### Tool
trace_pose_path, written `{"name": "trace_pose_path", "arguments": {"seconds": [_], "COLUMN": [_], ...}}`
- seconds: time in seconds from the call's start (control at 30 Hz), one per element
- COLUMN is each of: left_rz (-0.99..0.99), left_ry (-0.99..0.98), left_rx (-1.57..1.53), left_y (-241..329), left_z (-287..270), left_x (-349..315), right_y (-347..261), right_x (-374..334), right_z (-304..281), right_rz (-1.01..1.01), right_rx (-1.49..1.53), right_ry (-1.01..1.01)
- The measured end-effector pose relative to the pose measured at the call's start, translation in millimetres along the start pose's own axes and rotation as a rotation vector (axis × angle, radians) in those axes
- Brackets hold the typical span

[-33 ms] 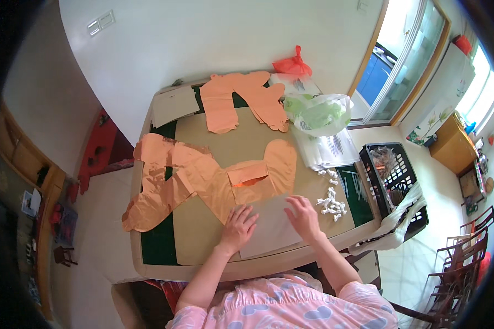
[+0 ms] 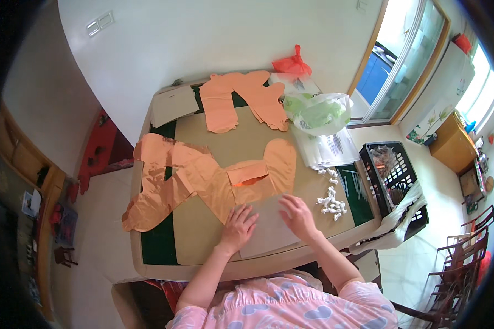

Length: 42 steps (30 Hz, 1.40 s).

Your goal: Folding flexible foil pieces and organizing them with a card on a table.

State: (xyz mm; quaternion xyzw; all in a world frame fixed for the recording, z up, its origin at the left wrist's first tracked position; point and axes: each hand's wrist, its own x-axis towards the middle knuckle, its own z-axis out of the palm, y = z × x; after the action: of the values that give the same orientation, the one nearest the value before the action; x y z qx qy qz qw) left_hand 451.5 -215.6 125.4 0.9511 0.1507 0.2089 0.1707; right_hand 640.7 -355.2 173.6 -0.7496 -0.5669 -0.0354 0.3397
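A pale grey-white sheet (image 2: 271, 233) lies at the table's near edge between my hands. My left hand (image 2: 239, 227) rests flat on its left side with the fingers apart. Over its upper right side is my right hand (image 2: 298, 216), its fingers stretched forward and slightly bent. Just beyond the sheet, a shiny orange foil shape (image 2: 206, 174) is spread out limp, like an uninflated foil balloon, with a slit-like gap in its folded part. Farther back lies a flat matte-orange piece of similar outline (image 2: 222, 101).
Small white twisted bundles (image 2: 331, 204) lie right of my right hand. Behind them are clear plastic sleeves (image 2: 326, 151), a green-white plastic bag (image 2: 321, 115) and a red bag (image 2: 293, 64). Grey cards (image 2: 174, 106) lie back left. A black crate (image 2: 392, 170) stands beside the table.
My right hand has shifted slightly left over the sheet. My left hand and the foil shapes have stayed in place.
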Motion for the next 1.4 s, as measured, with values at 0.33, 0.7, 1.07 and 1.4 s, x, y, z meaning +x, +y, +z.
{"name": "trace_pose_path", "arguments": {"seconds": [0.33,0.7,1.07,1.4], "left_rz": [-0.31,-0.419,-0.715,-0.764], "left_ry": [0.261,-0.033,-0.292,-0.243], "left_rx": [-0.28,0.222,-0.866,-0.813], "left_y": [-39,-141,-114,-79], "left_z": [-11,10,-7,-34], "left_x": [51,164,87,96], "right_y": [-1,-10,-3,-7], "right_x": [-5,-13,-10,-7], "right_z": [31,36,33,35], "right_rz": [-0.159,-0.215,-0.166,-0.158], "right_rx": [-0.071,-0.108,-0.093,-0.056], "right_ry": [-0.304,-0.3,-0.316,-0.348]}}
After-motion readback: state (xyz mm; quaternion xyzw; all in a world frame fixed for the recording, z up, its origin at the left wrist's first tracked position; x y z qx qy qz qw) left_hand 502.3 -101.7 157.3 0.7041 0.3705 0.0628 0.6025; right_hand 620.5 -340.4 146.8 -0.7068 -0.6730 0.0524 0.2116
